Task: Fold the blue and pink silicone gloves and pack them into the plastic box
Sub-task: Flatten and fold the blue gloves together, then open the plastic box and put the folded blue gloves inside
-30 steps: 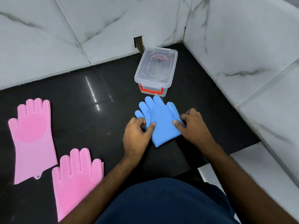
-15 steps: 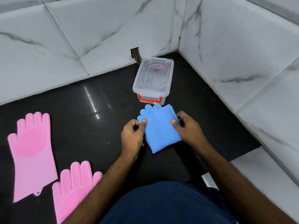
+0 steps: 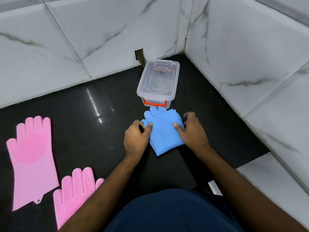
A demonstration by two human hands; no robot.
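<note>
The blue silicone gloves lie folded in a stack on the black counter, fingertips pointing at the plastic box. My left hand pinches the stack's left edge, thumb on top. My right hand grips its right edge, thumb pressed on the upper layer. The clear plastic box stands just beyond the gloves with its lid on and an orange latch facing me. Two pink silicone gloves lie flat and unfolded at the left: one further left, the other nearer me, partly hidden by my left forearm.
The black counter sits in a corner of white marble-tile walls at the back and right. A small dark hole is in the back wall behind the box. A white ledge borders the counter at the lower right.
The blue gloves' fingers have been tucked in, so the stack is more compact. Both hands shifted slightly toward the box while still holding the stack's edges.
</note>
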